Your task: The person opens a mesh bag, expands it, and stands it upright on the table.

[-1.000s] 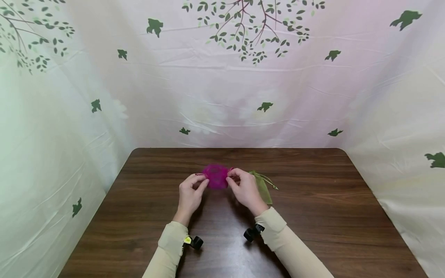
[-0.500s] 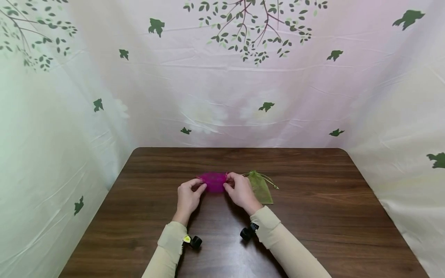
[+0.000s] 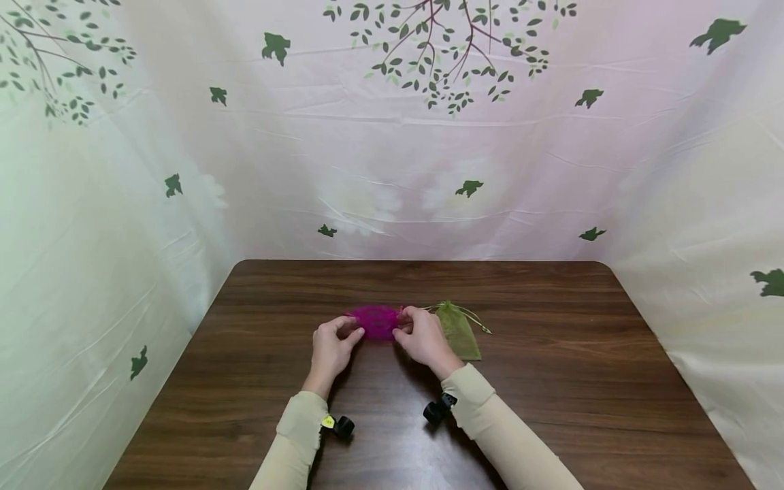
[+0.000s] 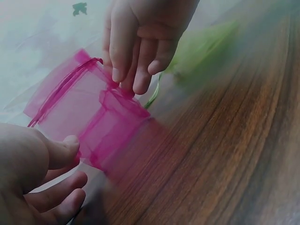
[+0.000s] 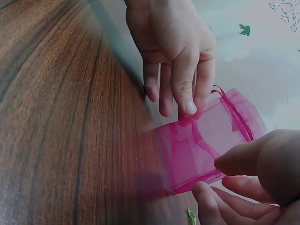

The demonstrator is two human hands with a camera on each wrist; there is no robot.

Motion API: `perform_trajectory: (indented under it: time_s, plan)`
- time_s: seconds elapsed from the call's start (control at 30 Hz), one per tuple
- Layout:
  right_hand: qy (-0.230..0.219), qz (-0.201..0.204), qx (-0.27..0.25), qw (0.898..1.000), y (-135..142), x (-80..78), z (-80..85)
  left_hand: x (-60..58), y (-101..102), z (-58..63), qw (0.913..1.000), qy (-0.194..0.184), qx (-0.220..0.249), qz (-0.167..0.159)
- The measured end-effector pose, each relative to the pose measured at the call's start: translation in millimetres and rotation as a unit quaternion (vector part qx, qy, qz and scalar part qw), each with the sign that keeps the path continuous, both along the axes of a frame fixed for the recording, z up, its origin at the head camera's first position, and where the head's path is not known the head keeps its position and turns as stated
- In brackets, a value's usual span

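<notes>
A sheer magenta drawstring pouch is stretched between both hands, over the middle of the table. My left hand pinches its left side edge between thumb and fingers. On the opposite side edge, my right hand pinches it the same way. In the left wrist view the pouch looks see-through, its gathered drawstring band near the top and a fold across its lower part. Just right of my right hand lies a green drawstring pouch, flat on the table, its cords trailing to the right.
The dark wood-grain table has rounded far corners. A pale curtain with printed leaves and birds hangs behind it and along both sides. A small black camera sits at the left wrist, another camera at the right.
Both hands have brought the magenta pouch slightly lower and nearer, with the right hand moving a little left. More of the green pouch shows. Over the last half second almost nothing has moved.
</notes>
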State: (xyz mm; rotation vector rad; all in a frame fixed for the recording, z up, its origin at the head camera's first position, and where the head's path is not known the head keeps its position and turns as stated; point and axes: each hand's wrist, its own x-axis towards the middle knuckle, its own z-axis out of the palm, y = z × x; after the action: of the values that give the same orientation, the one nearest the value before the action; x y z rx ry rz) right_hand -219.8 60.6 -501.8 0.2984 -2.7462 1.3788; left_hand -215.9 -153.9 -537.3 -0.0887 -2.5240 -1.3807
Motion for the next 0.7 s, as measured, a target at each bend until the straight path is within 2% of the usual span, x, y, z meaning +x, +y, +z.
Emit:
perform_trajectory:
  time_s: [0.17, 0.7]
  plan:
    - [-0.009, -0.006, 0.004, 1.000, 2, 2.5, 1.9, 1.9, -1, 0.0, 0.9999, -0.006, 0.008, -0.004]
    - [-0.003, -0.014, 0.026, 1.000, 11, 12.4, 6.2, 9.6, -7, 3.0, 0.9995, -0.027, -0.014, 0.001]
